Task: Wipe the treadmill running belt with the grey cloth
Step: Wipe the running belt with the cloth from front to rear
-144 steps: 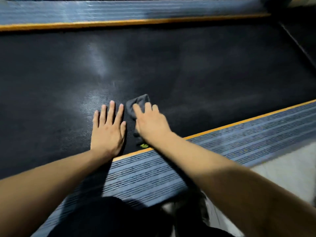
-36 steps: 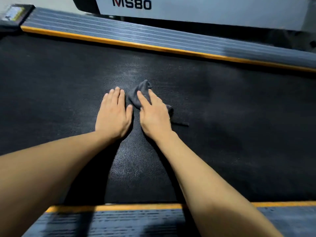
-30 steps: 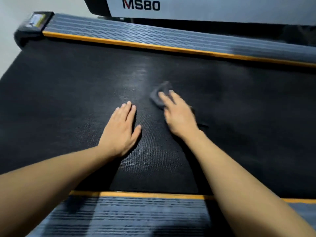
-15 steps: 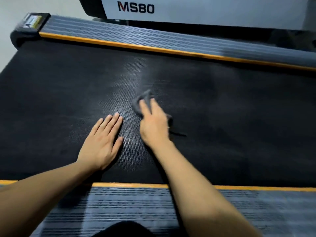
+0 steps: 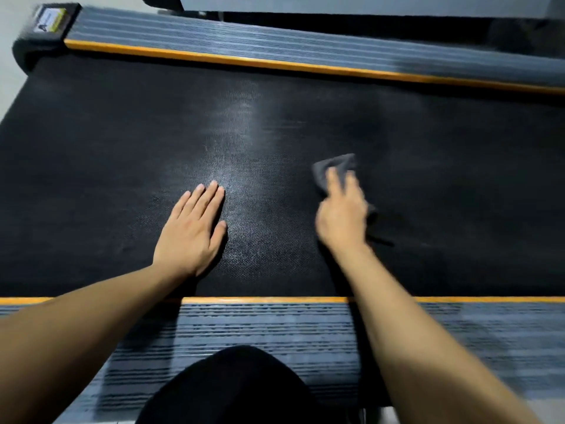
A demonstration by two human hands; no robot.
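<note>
Grey cloth (image 5: 334,166) is soft, light, bunching easily; right hand (image 5: 341,215) presses it flat-fingered on the belt (image 5: 428,179), left hand (image 5: 192,231) lies spread

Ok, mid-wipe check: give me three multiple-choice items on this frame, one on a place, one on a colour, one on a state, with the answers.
1. Where is the grey cloth?
A. On the near side rail
B. On the running belt, under the right hand
C. Under the left hand

2. What colour is the stripe edging the belt?
A. Orange
B. Green
C. White

3. How is the left hand set?
A. Clenched in a fist
B. Lifted clear of the belt
C. Flat, palm down on the belt

Answers: 1 B, the cloth pokes out past the right fingertips on the black belt. 2 A, both rails carry an orange strip. 3 C, the fingers lie spread flat, holding nothing.
</note>
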